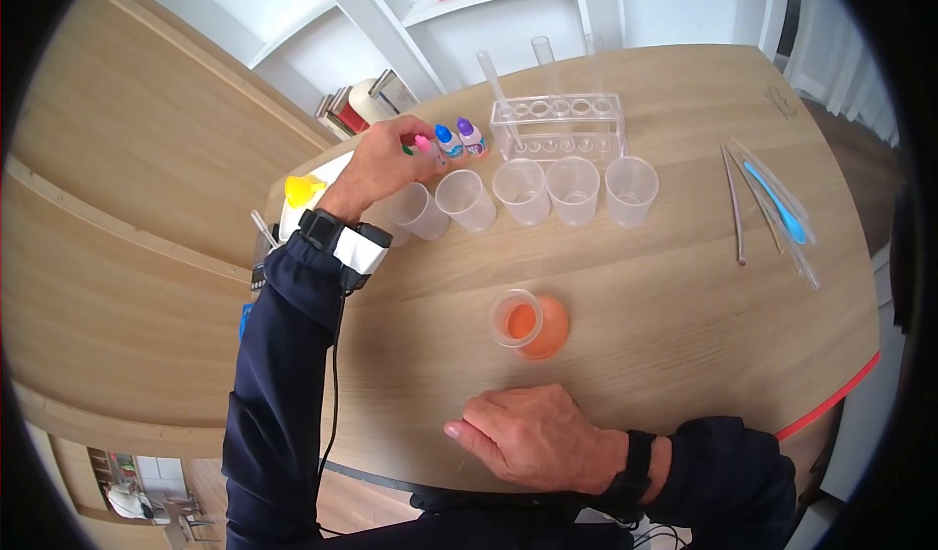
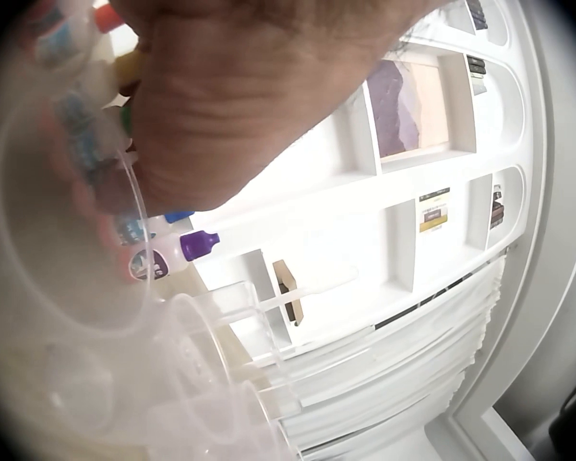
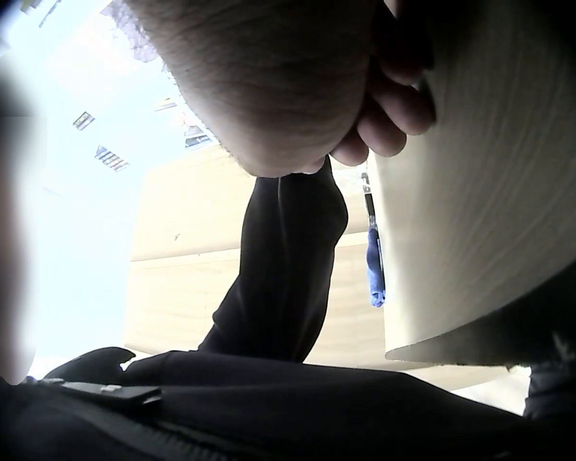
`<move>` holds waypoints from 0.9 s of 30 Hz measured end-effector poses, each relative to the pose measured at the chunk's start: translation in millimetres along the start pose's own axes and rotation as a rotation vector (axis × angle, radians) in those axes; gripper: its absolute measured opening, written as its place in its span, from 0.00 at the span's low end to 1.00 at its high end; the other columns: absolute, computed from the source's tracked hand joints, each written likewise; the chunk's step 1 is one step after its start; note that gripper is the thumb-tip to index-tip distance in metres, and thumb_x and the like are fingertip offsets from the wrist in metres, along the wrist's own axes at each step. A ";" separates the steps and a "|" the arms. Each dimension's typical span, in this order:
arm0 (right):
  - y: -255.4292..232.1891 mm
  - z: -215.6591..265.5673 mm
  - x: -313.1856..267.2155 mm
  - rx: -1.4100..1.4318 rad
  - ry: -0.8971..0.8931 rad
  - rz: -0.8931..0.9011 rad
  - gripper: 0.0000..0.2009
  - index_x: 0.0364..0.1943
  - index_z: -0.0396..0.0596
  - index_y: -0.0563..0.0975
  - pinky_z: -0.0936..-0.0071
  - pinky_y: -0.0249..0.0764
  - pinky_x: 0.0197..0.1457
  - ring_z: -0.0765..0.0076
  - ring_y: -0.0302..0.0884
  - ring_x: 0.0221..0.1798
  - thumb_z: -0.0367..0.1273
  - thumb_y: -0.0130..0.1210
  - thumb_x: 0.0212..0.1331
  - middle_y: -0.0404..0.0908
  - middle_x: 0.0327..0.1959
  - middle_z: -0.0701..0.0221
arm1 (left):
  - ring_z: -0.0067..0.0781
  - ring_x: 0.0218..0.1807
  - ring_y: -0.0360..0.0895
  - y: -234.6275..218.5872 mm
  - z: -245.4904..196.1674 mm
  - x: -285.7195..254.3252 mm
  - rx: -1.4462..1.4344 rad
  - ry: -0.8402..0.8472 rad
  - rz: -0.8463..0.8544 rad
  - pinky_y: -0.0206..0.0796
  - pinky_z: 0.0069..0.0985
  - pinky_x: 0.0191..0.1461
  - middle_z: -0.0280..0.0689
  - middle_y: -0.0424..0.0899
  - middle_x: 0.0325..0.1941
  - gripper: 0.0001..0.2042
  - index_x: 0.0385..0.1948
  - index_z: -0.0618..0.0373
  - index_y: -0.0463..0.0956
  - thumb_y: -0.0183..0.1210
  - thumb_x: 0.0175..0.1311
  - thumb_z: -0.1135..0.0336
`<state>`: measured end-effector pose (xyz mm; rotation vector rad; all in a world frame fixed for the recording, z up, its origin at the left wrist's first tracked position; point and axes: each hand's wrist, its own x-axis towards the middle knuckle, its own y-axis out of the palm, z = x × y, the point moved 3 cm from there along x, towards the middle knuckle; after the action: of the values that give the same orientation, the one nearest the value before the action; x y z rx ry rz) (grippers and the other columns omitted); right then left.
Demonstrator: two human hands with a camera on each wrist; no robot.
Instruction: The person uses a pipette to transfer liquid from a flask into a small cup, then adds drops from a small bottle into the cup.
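In the head view my left hand (image 1: 386, 164) is at the row of small dropper bottles, fingers curled round the pink-capped bottle (image 1: 423, 144); its lower part is partly hidden. Beside it stand a blue-capped bottle (image 1: 448, 140) and a purple-capped bottle (image 1: 472, 138). The left wrist view shows the hand (image 2: 240, 96) over the row, with the purple cap (image 2: 200, 245) uncovered. My right hand (image 1: 537, 438) rests on the table near its front edge, fingers loosely curled, holding nothing. Beyond it is a clear flask (image 1: 543, 327) with orange liquid.
Several clear cups (image 1: 521, 190) stand in a row before the bottles. Behind them is a clear rack (image 1: 557, 110) with test tubes. At the right lie a blue spoon (image 1: 777, 203) and thin rods (image 1: 735, 208). A yellow funnel (image 1: 303, 190) sits on a white tray at the left.
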<state>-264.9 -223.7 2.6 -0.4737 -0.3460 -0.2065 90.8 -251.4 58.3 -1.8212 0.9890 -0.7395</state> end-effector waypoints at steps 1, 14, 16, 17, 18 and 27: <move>0.1 0.0 -0.3 0.002 0.000 0.000 0.13 0.31 0.45 0.81 0.56 0.78 0.32 0.51 0.82 0.28 0.36 0.65 0.75 0.82 0.25 0.64 | 0.26 0.43 0.85 0.5 1.0 0.9 -0.015 -0.007 0.007 0.78 0.28 0.48 0.35 0.91 0.40 0.21 0.54 0.63 0.87 0.73 0.60 0.64; -0.1 -0.5 -0.2 -0.001 -0.011 -0.003 0.13 0.31 0.46 0.81 0.57 0.77 0.31 0.51 0.82 0.27 0.36 0.65 0.75 0.81 0.24 0.64 | 0.22 0.28 0.85 2.7 -26.3 5.4 -0.029 -0.005 0.020 0.74 0.25 0.31 0.36 0.91 0.30 0.19 0.51 0.66 0.87 0.73 0.62 0.63; -0.1 -0.7 -0.3 -0.002 -0.013 -0.008 0.13 0.31 0.46 0.81 0.57 0.78 0.31 0.52 0.82 0.27 0.36 0.65 0.75 0.81 0.25 0.64 | 0.22 0.26 0.84 6.6 -27.2 6.6 -0.070 -0.038 0.042 0.74 0.26 0.30 0.35 0.90 0.28 0.18 0.50 0.66 0.87 0.73 0.63 0.64; 0.1 -1.0 -0.5 -0.002 -0.012 -0.010 0.13 0.32 0.46 0.81 0.57 0.78 0.32 0.52 0.82 0.27 0.36 0.65 0.75 0.82 0.25 0.64 | 0.23 0.25 0.84 7.2 -29.0 6.5 -0.091 -0.054 0.054 0.74 0.26 0.30 0.35 0.90 0.27 0.17 0.50 0.66 0.87 0.72 0.63 0.64; 0.2 -1.4 -0.7 -0.002 -0.016 -0.010 0.13 0.32 0.46 0.81 0.57 0.78 0.32 0.52 0.82 0.27 0.36 0.65 0.75 0.82 0.25 0.64 | 0.25 0.32 0.86 6.1 -29.4 7.1 -0.062 -0.075 0.056 0.76 0.28 0.37 0.38 0.91 0.33 0.20 0.51 0.65 0.87 0.74 0.63 0.62; -0.3 0.9 -1.3 0.012 -0.005 -0.010 0.12 0.32 0.46 0.81 0.56 0.77 0.32 0.51 0.83 0.28 0.36 0.65 0.74 0.83 0.26 0.64 | 0.28 0.49 0.88 -49.6 -38.0 -26.7 -0.214 0.089 -0.254 0.81 0.26 0.54 0.44 0.92 0.48 0.15 0.47 0.66 0.84 0.74 0.64 0.67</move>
<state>-266.4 -223.3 3.0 -0.4612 -0.3539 -0.2127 62.7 -231.4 116.9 -2.1430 0.9320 -0.9029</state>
